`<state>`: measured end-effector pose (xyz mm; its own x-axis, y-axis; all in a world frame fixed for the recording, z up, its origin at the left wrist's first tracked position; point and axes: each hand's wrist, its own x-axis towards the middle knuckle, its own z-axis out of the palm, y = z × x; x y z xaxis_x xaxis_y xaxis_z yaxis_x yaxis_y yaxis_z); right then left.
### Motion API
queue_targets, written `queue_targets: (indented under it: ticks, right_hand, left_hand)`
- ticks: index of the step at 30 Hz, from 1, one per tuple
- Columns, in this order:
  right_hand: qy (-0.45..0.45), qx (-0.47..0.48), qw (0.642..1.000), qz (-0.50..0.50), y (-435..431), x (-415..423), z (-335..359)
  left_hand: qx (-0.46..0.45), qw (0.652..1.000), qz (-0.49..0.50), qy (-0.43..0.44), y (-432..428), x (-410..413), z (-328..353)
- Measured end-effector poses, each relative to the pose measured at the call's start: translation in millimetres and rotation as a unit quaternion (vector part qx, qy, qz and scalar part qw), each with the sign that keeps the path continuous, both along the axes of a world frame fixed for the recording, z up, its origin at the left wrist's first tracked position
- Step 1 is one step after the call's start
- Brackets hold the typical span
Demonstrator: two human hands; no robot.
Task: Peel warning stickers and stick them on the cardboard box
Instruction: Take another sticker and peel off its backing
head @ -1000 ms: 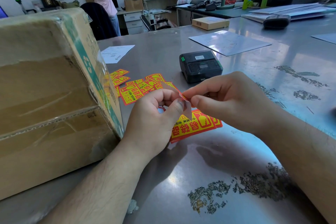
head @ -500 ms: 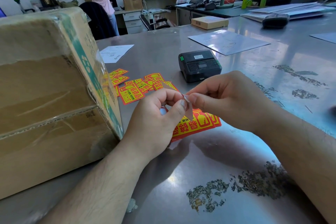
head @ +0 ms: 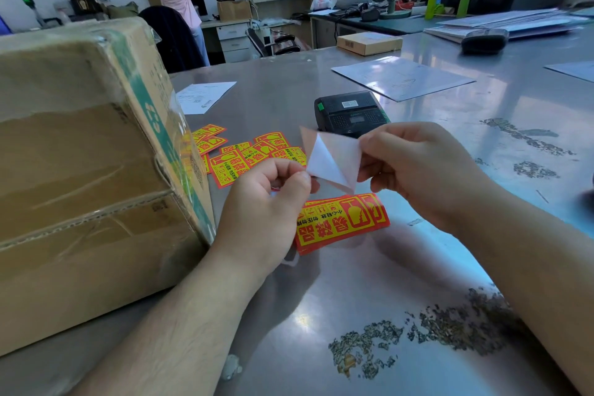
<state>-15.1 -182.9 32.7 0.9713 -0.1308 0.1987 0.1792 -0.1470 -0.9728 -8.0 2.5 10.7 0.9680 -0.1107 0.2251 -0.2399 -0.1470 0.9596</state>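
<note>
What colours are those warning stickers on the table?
Orange-red with yellow panels, as the head view shows on the nearest sticker.

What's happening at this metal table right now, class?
A person is peeling a warning sticker from its white backing. The left hand pinches the backing, the right hand pulls the sticker away; the two are partly separated. More red-and-yellow stickers lie on the table below the hands, with others farther back. The cardboard box stands to the left, waiting.
</note>
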Motion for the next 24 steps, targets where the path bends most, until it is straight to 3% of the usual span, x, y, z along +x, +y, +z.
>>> queue_targets:
  ticks: [4,10,14,24]
  right_hand:
    - [0.025,0.092,0.995,0.01,0.0,1.5,1.1]
    - [-0.007,0.024,0.998,0.058,14.6,-2.4,-4.0]
    - [-0.007,0.015,0.996,0.09,19.4,-5.5,-3.9]
    - [0.046,0.183,0.98,0.059,9.1,-0.2,2.8]
  left_hand:
    - [-0.034,0.999,0.001,0.004,-0.2,0.1,2.5]
    - [-0.037,0.998,-0.042,0.03,-1.7,-3.6,6.2]
    - [0.016,0.999,-0.036,-0.009,-1.6,-0.6,1.5]
    - [-0.046,0.997,0.055,0.016,-2.7,8.7,-7.4]
